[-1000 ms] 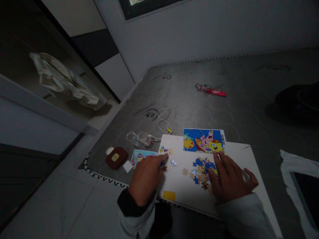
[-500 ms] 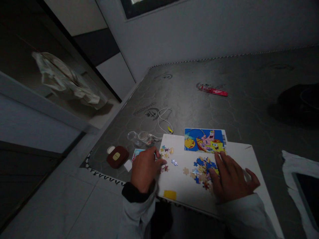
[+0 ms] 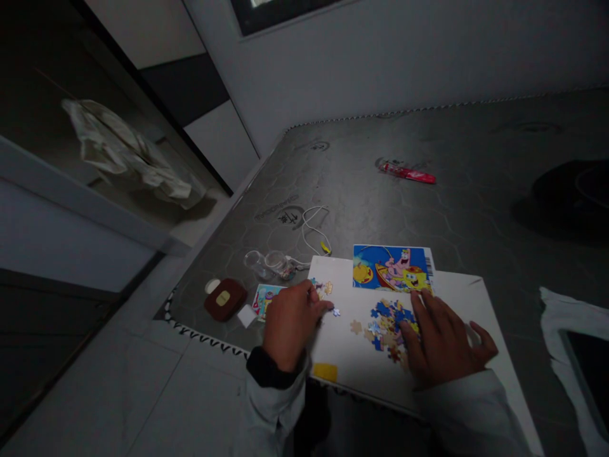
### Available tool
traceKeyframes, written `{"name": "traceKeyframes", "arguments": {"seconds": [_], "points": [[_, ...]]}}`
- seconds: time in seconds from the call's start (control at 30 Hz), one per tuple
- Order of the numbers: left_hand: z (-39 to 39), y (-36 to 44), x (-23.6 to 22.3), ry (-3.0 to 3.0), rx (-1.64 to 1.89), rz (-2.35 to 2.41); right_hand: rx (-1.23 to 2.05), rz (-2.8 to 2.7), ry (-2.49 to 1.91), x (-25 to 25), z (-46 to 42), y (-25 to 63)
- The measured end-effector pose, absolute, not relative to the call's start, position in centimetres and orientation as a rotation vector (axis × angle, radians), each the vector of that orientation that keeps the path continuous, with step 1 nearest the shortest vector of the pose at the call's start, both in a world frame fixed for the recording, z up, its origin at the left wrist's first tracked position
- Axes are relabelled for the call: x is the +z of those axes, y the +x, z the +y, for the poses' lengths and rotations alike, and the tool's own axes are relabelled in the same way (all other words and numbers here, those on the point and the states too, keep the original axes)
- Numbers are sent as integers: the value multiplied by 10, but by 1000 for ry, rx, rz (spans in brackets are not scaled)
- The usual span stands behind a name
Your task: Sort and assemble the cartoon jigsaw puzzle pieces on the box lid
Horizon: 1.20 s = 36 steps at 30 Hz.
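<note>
My left hand (image 3: 292, 324) is at the left side of a white board (image 3: 352, 362), palm down with its fingers partly curled. One fingertip reaches a loose pale-blue jigsaw piece (image 3: 336, 311), seeming to touch it. More jigsaw pieces (image 3: 327, 289) lie just beyond that hand, partly hidden by it. My right hand (image 3: 445, 343) rests with fingers spread at the right side of a heap of blue, yellow and tan puzzle pieces (image 3: 387, 324), covering some of them. Above the heap lies a cartoon picture card (image 3: 391, 268), and the right fingertips touch its lower edge.
Left of the board are a small colourful card (image 3: 261, 298), a brown case (image 3: 225, 300), clear plastic cups (image 3: 257, 263) and a white cord (image 3: 309, 231). A red packet (image 3: 412, 174) lies farther back. A dark-screened device (image 3: 587, 362) sits on white cloth at right.
My left hand has moved right and slightly up the board, toward the pale-blue piece, uncovering more of the small card. My right hand has stayed in place.
</note>
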<state>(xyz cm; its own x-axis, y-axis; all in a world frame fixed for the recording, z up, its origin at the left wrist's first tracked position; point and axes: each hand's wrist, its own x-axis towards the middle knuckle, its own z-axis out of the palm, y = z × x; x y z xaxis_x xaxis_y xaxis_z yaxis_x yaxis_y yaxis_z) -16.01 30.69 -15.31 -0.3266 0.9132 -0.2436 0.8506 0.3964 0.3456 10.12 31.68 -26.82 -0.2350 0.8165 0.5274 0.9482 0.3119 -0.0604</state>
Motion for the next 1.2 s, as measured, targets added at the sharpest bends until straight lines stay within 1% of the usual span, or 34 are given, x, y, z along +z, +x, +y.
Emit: {"name": "traceKeyframes", "arguments": {"seconds": [0.17,0.5,0.6,0.8,1.03,1.2], "points": [[308,-155,-158,1568,130,2250,-327,-2096,-1572,-268,317,100],[300,-170,-147,1484,-12,2311,-353,-2071,-1547,-269,316,99],[297,-174,-142,1495,-34,2313,-313,-2071,-1556,-268,316,99],[290,-187,-136,1456,-198,2285,-256,-2076,-1601,-268,315,99],[289,-198,-142,1442,-219,2308,-302,-2098,-1585,-268,316,100],[292,-189,-139,1452,-177,2287,-263,-2077,-1584,-271,315,101]]}}
